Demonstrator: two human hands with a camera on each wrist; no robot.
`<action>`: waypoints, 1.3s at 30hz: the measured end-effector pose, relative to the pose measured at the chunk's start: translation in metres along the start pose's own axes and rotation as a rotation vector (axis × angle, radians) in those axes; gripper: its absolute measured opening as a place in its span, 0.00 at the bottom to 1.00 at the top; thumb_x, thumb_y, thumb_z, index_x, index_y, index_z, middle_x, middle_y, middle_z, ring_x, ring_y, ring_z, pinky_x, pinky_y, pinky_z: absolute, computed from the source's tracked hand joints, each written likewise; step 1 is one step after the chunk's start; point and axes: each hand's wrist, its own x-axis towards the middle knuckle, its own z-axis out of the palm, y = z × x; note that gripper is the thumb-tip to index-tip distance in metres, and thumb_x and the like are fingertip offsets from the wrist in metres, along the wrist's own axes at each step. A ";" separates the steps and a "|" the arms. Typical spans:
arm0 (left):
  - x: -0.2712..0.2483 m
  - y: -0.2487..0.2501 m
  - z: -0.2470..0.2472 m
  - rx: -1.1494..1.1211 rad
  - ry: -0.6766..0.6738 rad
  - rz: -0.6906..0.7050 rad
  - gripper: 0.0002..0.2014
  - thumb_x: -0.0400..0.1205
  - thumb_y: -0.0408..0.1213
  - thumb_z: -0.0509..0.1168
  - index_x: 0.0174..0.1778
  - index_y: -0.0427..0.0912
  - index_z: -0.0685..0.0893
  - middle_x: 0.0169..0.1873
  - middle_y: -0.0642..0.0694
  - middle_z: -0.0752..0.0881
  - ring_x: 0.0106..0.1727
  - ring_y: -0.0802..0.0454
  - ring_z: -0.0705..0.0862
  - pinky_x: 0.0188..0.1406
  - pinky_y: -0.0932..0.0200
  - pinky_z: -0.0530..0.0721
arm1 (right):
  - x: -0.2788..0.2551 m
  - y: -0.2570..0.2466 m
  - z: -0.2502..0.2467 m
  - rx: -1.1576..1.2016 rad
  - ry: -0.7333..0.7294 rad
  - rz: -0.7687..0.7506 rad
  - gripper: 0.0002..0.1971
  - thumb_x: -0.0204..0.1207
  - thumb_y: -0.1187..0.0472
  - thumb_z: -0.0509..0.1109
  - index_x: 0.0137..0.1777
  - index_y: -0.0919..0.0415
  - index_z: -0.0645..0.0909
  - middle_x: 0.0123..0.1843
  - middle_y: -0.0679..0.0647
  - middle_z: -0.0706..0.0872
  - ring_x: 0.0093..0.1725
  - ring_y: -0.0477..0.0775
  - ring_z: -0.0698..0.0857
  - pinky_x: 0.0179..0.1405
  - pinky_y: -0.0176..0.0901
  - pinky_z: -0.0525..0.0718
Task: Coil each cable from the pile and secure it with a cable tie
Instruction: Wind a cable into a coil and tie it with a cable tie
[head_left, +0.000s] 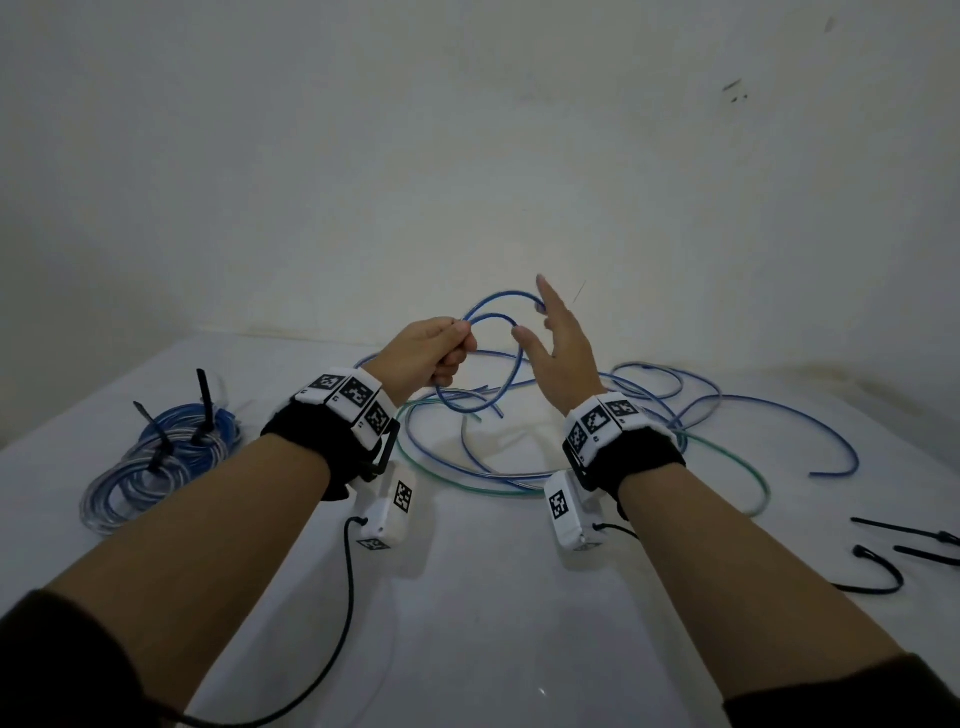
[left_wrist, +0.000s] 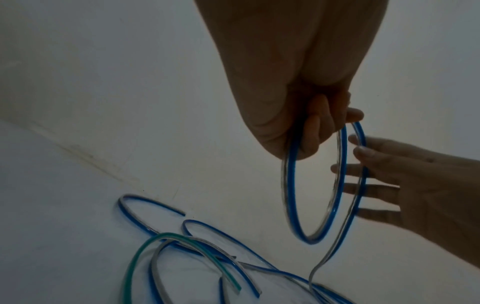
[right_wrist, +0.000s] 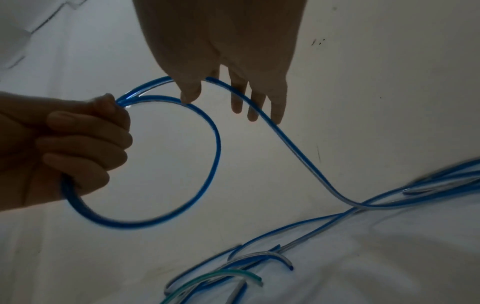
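My left hand (head_left: 436, 353) is raised above the white table (head_left: 493, 597) and grips a blue cable (head_left: 498, 299) bent into two small loops. The wrist views show the same loop (left_wrist: 311, 241) (right_wrist: 219, 144) hanging from the curled left fingers (left_wrist: 319, 127) (right_wrist: 85, 142). My right hand (head_left: 558, 343) stands just right of the loop, fingers straight and spread. The cable runs between its thumb and fingers (right_wrist: 254, 102) and down to the pile. From the left wrist view the right hand (left_wrist: 415, 185) touches the loop's far side.
Loose blue cables (head_left: 779, 401) and a green one (left_wrist: 166, 235) sprawl across the table's far middle and right. Coiled bundles bound with black ties (head_left: 156, 457) lie at the left. Three loose black cable ties (head_left: 904, 530) lie near the right edge. A wall stands close behind.
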 end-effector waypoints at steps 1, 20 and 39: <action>0.000 0.001 0.000 0.006 0.000 -0.004 0.17 0.88 0.39 0.51 0.35 0.41 0.75 0.16 0.57 0.70 0.19 0.61 0.62 0.21 0.68 0.62 | 0.001 0.000 0.000 -0.029 0.039 -0.068 0.27 0.83 0.55 0.61 0.80 0.57 0.62 0.76 0.55 0.72 0.74 0.53 0.71 0.73 0.45 0.68; -0.007 0.008 0.003 -0.275 -0.144 -0.130 0.16 0.88 0.35 0.46 0.37 0.39 0.72 0.22 0.49 0.72 0.25 0.54 0.73 0.30 0.63 0.76 | 0.011 0.005 -0.001 -0.042 0.320 0.142 0.11 0.84 0.63 0.57 0.54 0.64 0.81 0.43 0.59 0.86 0.44 0.59 0.84 0.48 0.59 0.84; 0.012 0.023 0.013 -0.523 0.117 0.112 0.15 0.87 0.32 0.46 0.35 0.42 0.70 0.22 0.52 0.71 0.23 0.57 0.68 0.33 0.62 0.69 | -0.019 0.010 0.019 -0.066 -0.277 0.354 0.09 0.84 0.68 0.54 0.53 0.64 0.76 0.49 0.58 0.79 0.44 0.54 0.76 0.42 0.41 0.75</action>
